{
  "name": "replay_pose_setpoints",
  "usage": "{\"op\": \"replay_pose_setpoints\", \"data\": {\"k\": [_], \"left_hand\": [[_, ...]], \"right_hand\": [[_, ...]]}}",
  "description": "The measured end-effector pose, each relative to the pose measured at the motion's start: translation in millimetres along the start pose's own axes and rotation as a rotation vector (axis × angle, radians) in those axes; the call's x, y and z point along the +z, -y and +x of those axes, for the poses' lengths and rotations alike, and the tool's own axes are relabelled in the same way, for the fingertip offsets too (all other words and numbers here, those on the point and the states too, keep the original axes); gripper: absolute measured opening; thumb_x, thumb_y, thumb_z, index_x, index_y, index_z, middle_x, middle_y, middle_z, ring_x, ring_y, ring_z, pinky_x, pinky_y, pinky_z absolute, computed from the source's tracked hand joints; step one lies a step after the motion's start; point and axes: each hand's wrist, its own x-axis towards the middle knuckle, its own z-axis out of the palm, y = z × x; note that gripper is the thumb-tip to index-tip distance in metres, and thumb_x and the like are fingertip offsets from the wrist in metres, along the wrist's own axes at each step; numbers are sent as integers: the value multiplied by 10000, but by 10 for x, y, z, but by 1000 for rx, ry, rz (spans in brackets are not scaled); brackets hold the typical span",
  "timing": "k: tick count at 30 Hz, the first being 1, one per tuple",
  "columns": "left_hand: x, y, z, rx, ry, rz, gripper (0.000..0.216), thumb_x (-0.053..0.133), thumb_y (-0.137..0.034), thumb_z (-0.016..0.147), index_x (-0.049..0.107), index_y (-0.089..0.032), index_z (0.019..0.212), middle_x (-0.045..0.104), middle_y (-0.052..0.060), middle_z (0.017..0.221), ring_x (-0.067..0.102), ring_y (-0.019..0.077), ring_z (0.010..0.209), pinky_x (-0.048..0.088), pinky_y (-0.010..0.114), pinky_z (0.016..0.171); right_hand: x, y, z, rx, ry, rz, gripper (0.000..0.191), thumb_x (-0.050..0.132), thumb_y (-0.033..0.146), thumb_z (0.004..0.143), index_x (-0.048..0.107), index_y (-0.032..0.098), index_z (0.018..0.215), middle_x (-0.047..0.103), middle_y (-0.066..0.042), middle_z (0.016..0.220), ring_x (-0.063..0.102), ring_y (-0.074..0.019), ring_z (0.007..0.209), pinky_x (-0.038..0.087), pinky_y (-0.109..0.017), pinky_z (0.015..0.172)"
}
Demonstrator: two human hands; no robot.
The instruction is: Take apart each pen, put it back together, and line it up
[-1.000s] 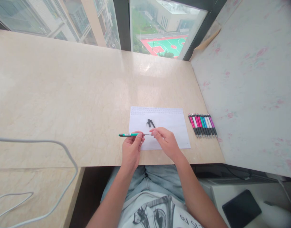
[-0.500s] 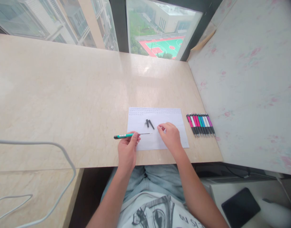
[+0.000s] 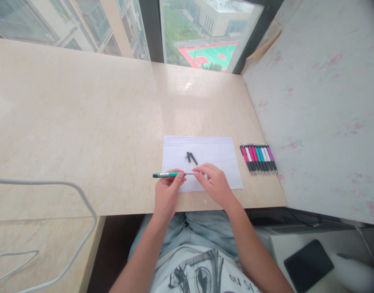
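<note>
My left hand [image 3: 168, 190] is closed around a green pen barrel [image 3: 165, 175] that lies level and points left, just above the near edge of a white sheet of paper [image 3: 214, 156]. A thin refill [image 3: 189, 174] sticks out of the barrel to the right. My right hand [image 3: 212, 181] pinches the free end of that refill with thumb and forefinger. Two small black pen parts [image 3: 191, 157] lie on the paper just beyond my hands.
A row of several pens [image 3: 259, 158] in pink, white, green, blue and purple lies right of the paper. The beige stone desk [image 3: 83, 122] ends at a window at the back and a flowered wall [image 3: 321, 101] on the right. A white cable [image 3: 68, 191] loops at left.
Half a second ago my right hand was further right over the paper, away from the pen. It has come back left to the refill tip. The left hand has kept its hold on the barrel.
</note>
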Motion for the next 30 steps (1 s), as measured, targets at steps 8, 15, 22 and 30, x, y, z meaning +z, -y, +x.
{"op": "replay_pose_setpoints", "data": {"k": [8, 15, 22, 30], "left_hand": [[-68, -47, 68, 79, -101, -31, 240, 819, -327, 716, 735, -154, 859, 719, 57, 859, 631, 132, 752, 469, 255, 732], [-45, -68, 55, 24, -88, -134, 225, 838, -298, 695, 736, -145, 826, 704, 46, 832, 611, 102, 732, 471, 221, 715], [-27, -37, 8, -24, -22, -112, 223, 822, -297, 715, 732, -148, 854, 701, 44, 834, 606, 100, 724, 467, 215, 697], [15, -55, -83, 138, 101, 331, 210, 722, -361, 805, 715, -175, 903, 719, 51, 885, 649, 177, 814, 482, 288, 754]], "right_hand": [[-216, -210, -148, 100, -45, -81, 147, 603, 272, 898, 736, 232, 849, 705, -38, 828, 632, -201, 792, 477, -320, 689], [-96, -311, -24, 268, -254, -336, 194, 568, 293, 889, 725, 204, 819, 699, -61, 799, 599, -212, 734, 450, -350, 721], [57, -130, -10, 319, -303, -285, 253, 544, 362, 902, 733, 194, 900, 702, -77, 871, 587, -210, 772, 435, -344, 742], [290, 168, -209, 650, -41, 1010, 309, 661, 471, 826, 704, 166, 850, 661, -29, 715, 524, -110, 572, 348, -229, 491]]}}
